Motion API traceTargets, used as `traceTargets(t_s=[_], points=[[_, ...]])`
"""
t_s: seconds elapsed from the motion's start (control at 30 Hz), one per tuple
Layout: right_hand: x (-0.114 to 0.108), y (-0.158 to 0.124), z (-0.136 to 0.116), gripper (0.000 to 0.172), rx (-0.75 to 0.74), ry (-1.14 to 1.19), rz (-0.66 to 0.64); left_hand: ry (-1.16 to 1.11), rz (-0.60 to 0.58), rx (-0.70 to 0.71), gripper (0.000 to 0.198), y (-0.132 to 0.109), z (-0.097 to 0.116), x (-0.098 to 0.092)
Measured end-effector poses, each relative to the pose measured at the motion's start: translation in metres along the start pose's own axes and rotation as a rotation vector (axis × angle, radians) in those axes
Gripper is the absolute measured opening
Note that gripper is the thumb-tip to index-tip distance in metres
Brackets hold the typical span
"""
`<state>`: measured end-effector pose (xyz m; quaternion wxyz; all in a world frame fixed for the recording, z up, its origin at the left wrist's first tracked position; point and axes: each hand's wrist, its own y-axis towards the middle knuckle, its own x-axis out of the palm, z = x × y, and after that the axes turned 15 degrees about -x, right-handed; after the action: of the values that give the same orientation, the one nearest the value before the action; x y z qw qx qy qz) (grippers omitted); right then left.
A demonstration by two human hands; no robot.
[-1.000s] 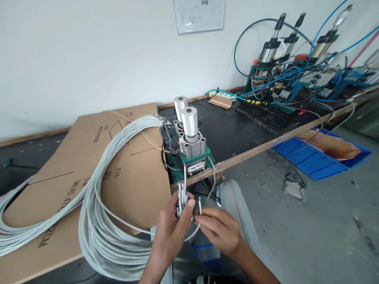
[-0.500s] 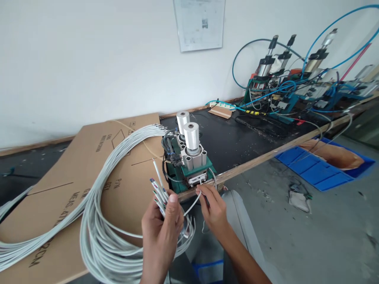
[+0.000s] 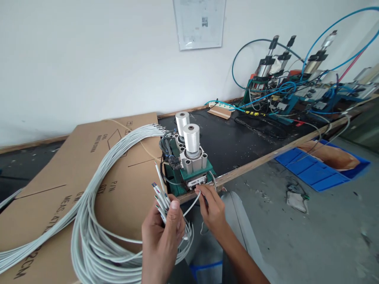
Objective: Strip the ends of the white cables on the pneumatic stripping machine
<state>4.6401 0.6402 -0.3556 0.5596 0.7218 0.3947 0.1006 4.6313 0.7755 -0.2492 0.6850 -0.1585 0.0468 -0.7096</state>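
My left hand (image 3: 166,227) is closed around a bunch of white cables (image 3: 161,197), whose cut ends show small coloured wires. Between the fingertips of my right hand (image 3: 211,205) is a single white cable (image 3: 193,204), its end held up to the front slot of a small pneumatic machine (image 3: 194,165). That machine has a green base and two silver cylinders. Whether the cable's tip is inside the slot is hidden by my fingers. A thick loop of white cables (image 3: 100,169) lies to the left and runs beneath my left hand.
Flattened cardboard (image 3: 65,157) covers the left of the black bench (image 3: 237,138). Other pneumatic machines (image 3: 284,79) with blue hoses stand at the back right, near a power strip (image 3: 220,105). On the floor are a blue bin (image 3: 308,169) and a grey seat (image 3: 239,221).
Both hands keep their grips and barely move. The silver cylinder at the front of the machine sits slightly lower. The loose cable loop appears shifted a little left with the view.
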Motion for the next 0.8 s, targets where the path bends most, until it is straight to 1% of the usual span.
traceTargets(t_s=[0.07,0.2,0.37,0.5,0.63,0.7,0.8], points=[[0.0,-0.001,0.001,0.031,-0.006,-0.003,-0.014,0.0,0.0,-0.001,0.045,0.0,-0.001,-0.001],[0.0,-0.003,0.003,0.033,-0.011,-0.009,-0.039,-0.004,-0.036,-0.021,0.042,-0.003,-0.003,-0.001],[-0.001,-0.004,0.005,0.032,-0.03,-0.025,-0.038,0.042,0.007,-0.04,0.032,-0.01,-0.003,-0.003],[-0.001,-0.005,0.005,0.033,-0.018,-0.014,-0.047,0.207,-0.03,0.028,0.034,-0.012,-0.005,-0.006],[-0.001,-0.005,0.006,0.033,-0.022,-0.005,-0.034,0.305,0.002,0.099,0.025,-0.017,-0.006,-0.004],[0.0,-0.006,0.006,0.033,-0.023,-0.003,-0.031,0.32,-0.001,0.107,0.027,-0.019,-0.007,-0.003],[0.0,-0.006,0.007,0.034,-0.019,-0.001,-0.031,0.319,0.012,0.079,0.041,-0.02,-0.008,-0.003]])
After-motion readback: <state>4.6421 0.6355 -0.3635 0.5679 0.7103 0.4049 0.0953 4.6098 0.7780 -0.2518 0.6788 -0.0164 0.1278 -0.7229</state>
